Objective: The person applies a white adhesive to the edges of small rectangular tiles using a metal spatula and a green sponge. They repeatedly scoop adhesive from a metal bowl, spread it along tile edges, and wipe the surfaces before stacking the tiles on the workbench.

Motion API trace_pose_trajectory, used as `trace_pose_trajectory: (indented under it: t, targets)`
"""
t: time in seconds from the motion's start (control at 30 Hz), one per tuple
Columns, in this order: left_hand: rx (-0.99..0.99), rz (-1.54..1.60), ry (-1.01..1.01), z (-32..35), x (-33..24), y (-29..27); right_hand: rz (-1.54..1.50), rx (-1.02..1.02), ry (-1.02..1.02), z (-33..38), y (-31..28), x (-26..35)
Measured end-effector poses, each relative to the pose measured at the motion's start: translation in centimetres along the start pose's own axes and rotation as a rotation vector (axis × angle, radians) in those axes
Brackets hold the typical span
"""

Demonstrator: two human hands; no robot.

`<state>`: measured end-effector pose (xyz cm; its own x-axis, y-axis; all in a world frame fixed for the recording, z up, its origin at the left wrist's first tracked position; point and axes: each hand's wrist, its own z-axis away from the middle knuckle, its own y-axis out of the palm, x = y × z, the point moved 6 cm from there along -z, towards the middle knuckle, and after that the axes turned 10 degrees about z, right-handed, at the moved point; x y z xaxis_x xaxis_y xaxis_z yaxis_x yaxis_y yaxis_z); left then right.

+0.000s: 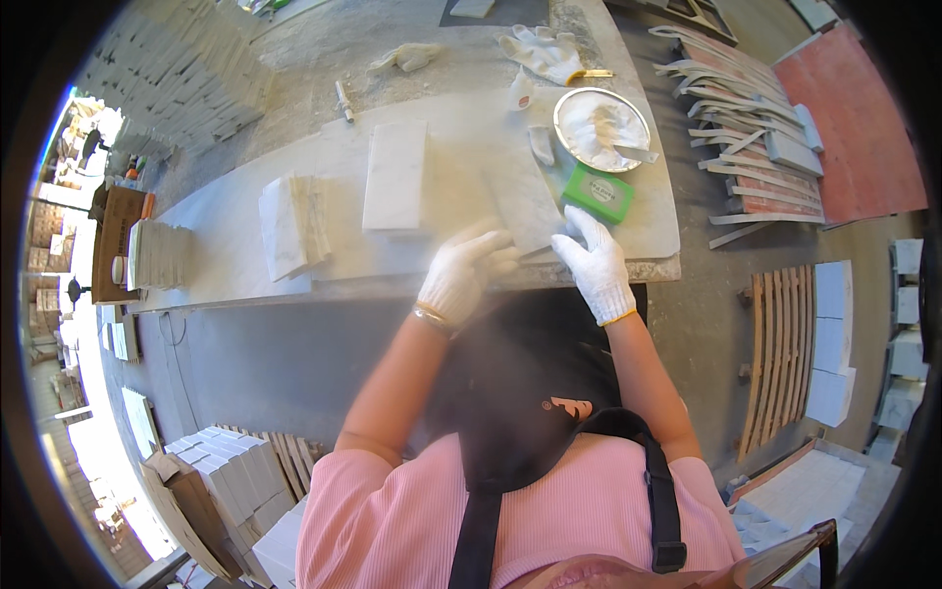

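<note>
My left hand (465, 272), in a white knit glove, is over the near edge of the work table. Its fingers point right, apart and slightly blurred, with nothing visible in them. My right hand (596, 263), gloved alike, has its fingers stretched out and apart; their tips lie at the near edge of a green block (598, 193), and I cannot tell whether they press on it. A pale marbled tile (527, 208) lies flat between and beyond the hands. Behind the green block stands a round tub of white paste (592, 116) with a flat scraper (636, 155) in it.
Left of the hands are a white tile stack (395, 177), a fanned tile stack (292, 226) and more upright tiles (160, 254). Farther back lie a marker (343, 102) and loose gloves (543, 54). The table's right edge (670, 211) is close to my right hand.
</note>
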<state>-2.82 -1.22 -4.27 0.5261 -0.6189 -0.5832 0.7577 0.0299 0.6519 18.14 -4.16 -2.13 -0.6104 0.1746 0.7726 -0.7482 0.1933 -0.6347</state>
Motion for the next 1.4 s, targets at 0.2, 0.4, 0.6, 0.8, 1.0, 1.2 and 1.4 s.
trace_pose_trajectory:
  t: [0.2,0.4,0.6,0.8,1.0,1.2,1.4]
  targets:
    - [0.133,0.154,-0.140,-0.6,-0.1,0.0,-0.785,0.319,0.416,1.3,0.4,0.6]
    - [0.175,-0.254,-0.028,0.8,0.5,0.4,-0.931,0.434,0.330,2.9,0.5,1.6]
    - [0.326,-0.212,-0.171,2.1,2.0,0.6,-0.640,0.367,0.258,5.2,-1.9,0.1]
    - [0.454,-0.373,-0.272,3.3,3.9,2.0,-0.602,0.406,0.260,6.8,-3.2,-0.1]
    - [0.499,-0.475,-0.278,3.3,4.6,2.5,-0.660,0.269,0.205,8.3,-4.0,-0.8]
    - [0.444,-0.566,-0.252,3.4,4.2,3.5,-0.707,0.324,0.240,8.4,-4.3,-1.2]
    - [0.326,-0.580,0.079,2.2,2.5,4.1,-0.815,0.326,0.320,8.7,-3.5,-1.2]
